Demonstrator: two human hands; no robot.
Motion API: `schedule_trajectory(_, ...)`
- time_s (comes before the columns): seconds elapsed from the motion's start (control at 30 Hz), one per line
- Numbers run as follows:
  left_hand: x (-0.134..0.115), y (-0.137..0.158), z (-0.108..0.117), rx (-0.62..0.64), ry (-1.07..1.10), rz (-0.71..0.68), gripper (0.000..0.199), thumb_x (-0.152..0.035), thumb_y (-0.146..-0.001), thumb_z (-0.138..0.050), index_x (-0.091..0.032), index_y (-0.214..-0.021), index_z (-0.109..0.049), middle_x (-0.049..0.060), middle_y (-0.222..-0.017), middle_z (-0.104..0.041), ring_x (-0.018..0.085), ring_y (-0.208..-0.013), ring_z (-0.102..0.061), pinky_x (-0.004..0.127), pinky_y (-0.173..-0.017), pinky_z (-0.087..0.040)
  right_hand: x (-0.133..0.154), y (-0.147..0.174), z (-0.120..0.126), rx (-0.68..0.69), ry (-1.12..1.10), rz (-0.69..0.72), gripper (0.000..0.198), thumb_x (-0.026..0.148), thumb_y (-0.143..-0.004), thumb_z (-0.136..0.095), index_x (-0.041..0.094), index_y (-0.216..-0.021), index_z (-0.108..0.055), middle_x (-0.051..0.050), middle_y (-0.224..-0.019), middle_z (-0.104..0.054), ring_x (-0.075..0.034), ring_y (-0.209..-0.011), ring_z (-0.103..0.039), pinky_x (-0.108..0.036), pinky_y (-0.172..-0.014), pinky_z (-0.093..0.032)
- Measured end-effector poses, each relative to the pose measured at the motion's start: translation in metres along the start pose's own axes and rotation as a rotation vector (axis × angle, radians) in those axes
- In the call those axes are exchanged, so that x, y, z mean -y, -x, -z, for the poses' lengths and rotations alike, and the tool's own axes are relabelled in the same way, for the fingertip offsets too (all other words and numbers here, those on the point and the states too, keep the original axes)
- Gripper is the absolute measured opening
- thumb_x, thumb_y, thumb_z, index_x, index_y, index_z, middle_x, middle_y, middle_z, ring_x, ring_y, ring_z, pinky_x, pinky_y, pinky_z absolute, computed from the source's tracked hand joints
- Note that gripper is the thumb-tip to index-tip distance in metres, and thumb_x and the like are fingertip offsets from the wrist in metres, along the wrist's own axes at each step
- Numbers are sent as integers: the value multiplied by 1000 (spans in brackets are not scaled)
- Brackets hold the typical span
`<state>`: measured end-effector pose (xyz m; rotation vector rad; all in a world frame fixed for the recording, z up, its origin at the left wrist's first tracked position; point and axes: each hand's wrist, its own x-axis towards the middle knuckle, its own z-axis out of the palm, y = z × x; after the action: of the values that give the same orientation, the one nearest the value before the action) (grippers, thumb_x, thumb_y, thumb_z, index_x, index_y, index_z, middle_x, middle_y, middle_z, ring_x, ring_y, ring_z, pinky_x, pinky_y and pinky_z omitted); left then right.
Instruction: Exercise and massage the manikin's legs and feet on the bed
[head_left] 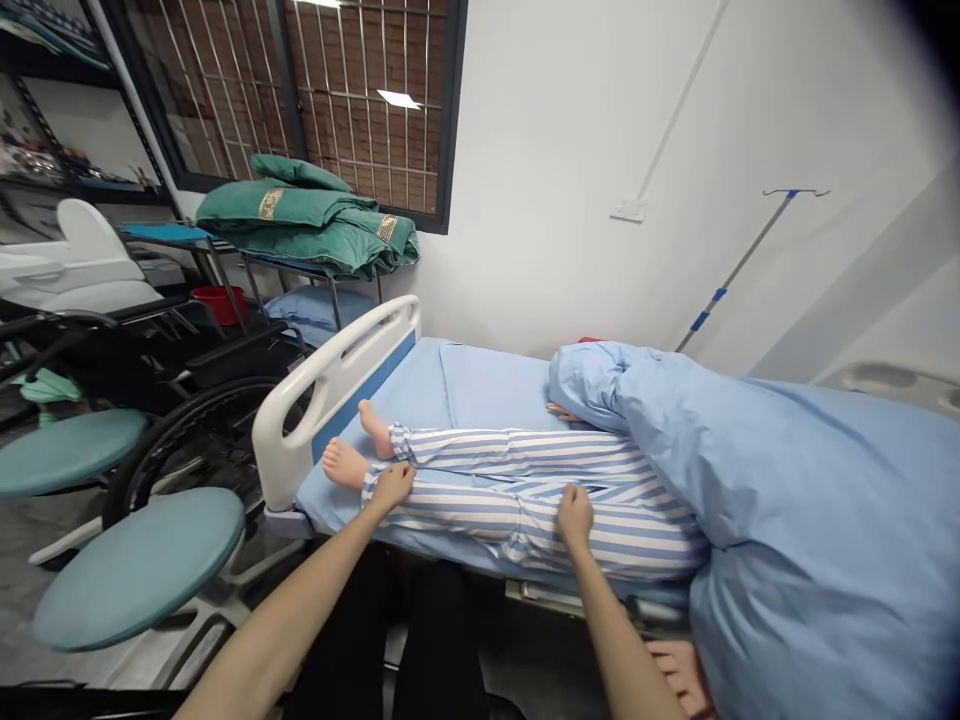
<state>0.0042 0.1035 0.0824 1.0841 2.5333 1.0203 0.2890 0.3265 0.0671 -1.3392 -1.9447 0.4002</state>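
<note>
Bare arms (pixel 281 610) are stretching out; the left hand (pixel 394 486) and right hand (pixel 575 514) are making 2 fists, seemingly holding striped pants (pixel 465 506) on the bed (pixel 484 382). They're maybe straightening cloth; next is likely needing gentle pulling.

Toward the head edge of the bed (pixel 491 378), the quilt (pixel 810 490) hides the chest of the figure (pixel 517 455) from us. We find shelf items (pixel 30 158) too blurred to name

Hands (pixel 394 487) (pixel 575 515) on striped trousers (pixel 465 503) (blue-and-white), bare feet (pixel 346 463), white footboard (pixel 276 450)
</note>
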Motion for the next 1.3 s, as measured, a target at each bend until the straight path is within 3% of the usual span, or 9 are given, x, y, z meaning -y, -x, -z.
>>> schedule_trajectory(0.17,31,12,33,22,-93,-29,18,-25,-74,-38,-18,-63,-50,5,-73,-59,16,-75,-50,26,-72,-30,133,74,-90,169,-313,145,26,33,-78,-31,20,-60,-45,-3,-61,-51,-16,-59,-44,-26,-58,-30)
schedule_trajectory(0.23,39,13,39,23,-101,-27,19,-24,-75,-36,-18,-64,-50,6,-74,-59,16,-74,-50,26,-71,-31,184,97,-116,327,-426,141,27,31,-77,-33,20,-55,-45,-1,-54,-49,-15,-54,-42,-25,-55,-29)
schedule_trajectory(0.33,48,15,47,27,-76,-8,21,-24,-75,-36,-17,-60,-49,6,-69,-59,16,-69,-50,27,-68,-32,245,117,-137,506,-579,139,28,28,-76,-34,20,-50,-44,1,-50,-48,-14,-52,-43,-24,-53,-28)
schedule_trajectory(0.43,50,16,55,-13,1,21,25,-29,-75,-35,-17,-58,-48,5,-66,-58,15,-66,-49,27,-65,-33,277,125,-143,514,-692,155,27,29,-76,-34,20,-52,-44,1,-51,-48,-14,-53,-43,-24,-54,-29)
schedule_trajectory(0.57,38,8,64,-146,216,37,28,-34,-74,-35,-18,-53,-44,1,-57,-53,13,-60,-46,26,-64,-34,275,125,-151,479,-722,111,25,30,-75,-35,21,-52,-42,2,-51,-47,-14,-54,-43,-25,-53,-28)
schedule_trajectory(0.7,25,-10,61,-155,401,72,29,-34,-72,-37,-19,-48,-42,1,-49,-49,14,-57,-46,26,-60,-34,257,121,-156,499,-699,5,28,31,-75,-35,21,-48,-38,2,-46,-43,-15,-50,-41,-25,-50,-28)
schedule_trajectory(0.93,21,-12,32,-117,466,210,26,-31,-68,-40,-20,-44,-43,2,-42,-47,15,-51,-46,26,-52,-32,242,110,-143,396,-664,71,29,34,-78,-31,21,-55,-41,2,-52,-45,-14,-53,-41,-24,-53,-29)
schedule_trajectory(1.2,14,-12,1,-141,511,142,26,-35,-67,-39,-17,-48,-41,-3,-46,-43,10,-50,-40,21,-50,-29,233,103,-133,353,-611,148,28,31,-80,-29,19,-58,-41,2,-53,-44,-12,-53,-41,-23,-52,-28)
schedule_trajectory(1.3,11,-13,-4,-179,544,137,27,-36,-67,-39,-17,-47,-40,-4,-44,-40,9,-48,-37,21,-49,-28,225,100,-131,380,-591,99,29,30,-80,-29,19,-55,-39,2,-51,-44,-12,-52,-41,-23,-52,-28)
